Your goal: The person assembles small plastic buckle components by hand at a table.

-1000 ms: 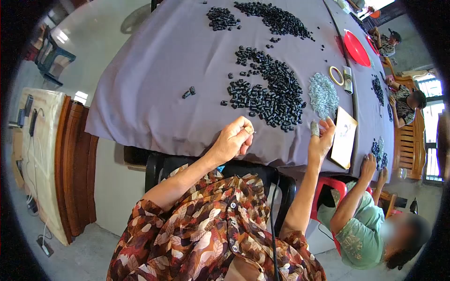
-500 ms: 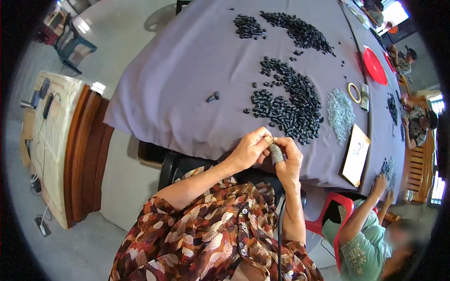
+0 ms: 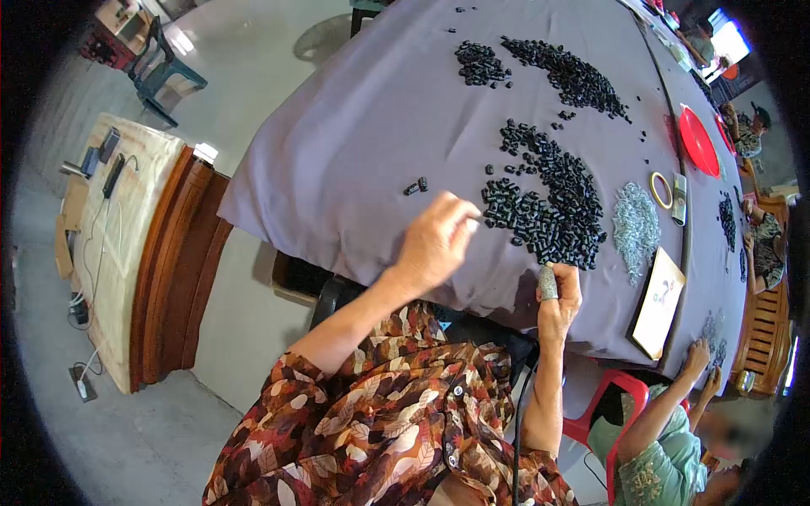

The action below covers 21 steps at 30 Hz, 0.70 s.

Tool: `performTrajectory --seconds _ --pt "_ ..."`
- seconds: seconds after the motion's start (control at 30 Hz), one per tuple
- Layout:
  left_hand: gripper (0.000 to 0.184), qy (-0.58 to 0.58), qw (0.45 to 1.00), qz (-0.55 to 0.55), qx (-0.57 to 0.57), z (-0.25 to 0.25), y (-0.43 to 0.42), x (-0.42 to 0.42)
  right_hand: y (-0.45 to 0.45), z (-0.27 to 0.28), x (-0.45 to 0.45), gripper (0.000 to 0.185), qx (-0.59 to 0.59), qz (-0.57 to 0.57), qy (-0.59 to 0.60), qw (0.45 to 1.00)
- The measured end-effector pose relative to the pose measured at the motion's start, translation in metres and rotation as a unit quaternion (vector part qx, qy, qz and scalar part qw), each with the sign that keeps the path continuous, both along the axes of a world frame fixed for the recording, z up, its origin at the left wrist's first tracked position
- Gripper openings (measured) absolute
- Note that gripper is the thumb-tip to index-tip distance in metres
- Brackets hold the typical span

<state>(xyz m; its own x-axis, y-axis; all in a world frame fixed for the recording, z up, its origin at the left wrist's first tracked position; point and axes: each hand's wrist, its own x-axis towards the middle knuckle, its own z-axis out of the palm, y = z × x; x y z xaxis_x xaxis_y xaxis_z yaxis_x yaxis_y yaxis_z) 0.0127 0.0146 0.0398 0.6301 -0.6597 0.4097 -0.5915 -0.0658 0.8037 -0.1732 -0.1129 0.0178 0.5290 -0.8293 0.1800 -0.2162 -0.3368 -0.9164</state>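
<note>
My left hand (image 3: 433, 243) is closed in a pinch above the grey cloth, left of the large pile of small black pieces (image 3: 557, 198). Something tiny and dark shows at its fingertips, too small to name. At the near edge of that pile, my right hand (image 3: 559, 297) has its fingers curled together, a grey wrap (image 3: 548, 283) round one digit. What it holds, if anything, is hidden. A few loose black pieces (image 3: 416, 185) lie beyond my left hand. Right of the black pile is a heap of small silvery pieces (image 3: 637, 232).
A pale board (image 3: 658, 305), a yellow ring (image 3: 661, 191) and a red tray (image 3: 699, 142) are on the right. More black pieces (image 3: 578, 78) lie farther back. A co-worker in green (image 3: 658, 451) sits at the right, hands at the table; other people sit beyond.
My hands came together over the table's near edge, then parted. My left hand is now farther up over the cloth, my right at the black pile. The view has shifted left.
</note>
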Motion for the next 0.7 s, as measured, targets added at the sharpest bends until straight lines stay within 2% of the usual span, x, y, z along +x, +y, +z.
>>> performTrajectory --seconds 0.07,0.1,0.2,0.33,0.4,0.5,0.7 --pt "0.014 -0.123 0.990 0.064 0.039 -0.004 0.003 0.026 0.002 0.005 0.002 0.009 0.011 0.002 0.010 1.000" --pt "0.016 -0.179 0.978 0.090 0.064 -0.005 0.005 0.036 0.003 0.007 0.004 0.009 -0.020 0.006 0.015 1.000" --pt "0.012 -0.198 0.971 0.092 0.101 -0.019 0.009 0.058 0.001 0.005 0.006 0.009 -0.096 0.018 0.017 0.995" --pt "0.011 -0.194 0.970 0.109 0.099 -0.025 0.010 0.074 0.002 0.005 0.004 0.011 -0.041 0.022 0.011 0.999" --pt "0.012 -0.201 0.967 0.122 0.093 -0.020 0.007 0.072 0.003 0.009 0.006 0.011 -0.053 0.021 0.013 0.998" --pt "0.015 -0.214 0.972 0.080 0.049 -0.006 -0.013 0.061 0.003 0.006 0.007 0.010 -0.023 0.015 0.001 1.000" --pt "0.023 -0.196 0.978 -0.016 0.072 -0.021 -0.069 0.060 0.003 0.005 0.008 0.009 -0.019 0.015 0.002 1.000"
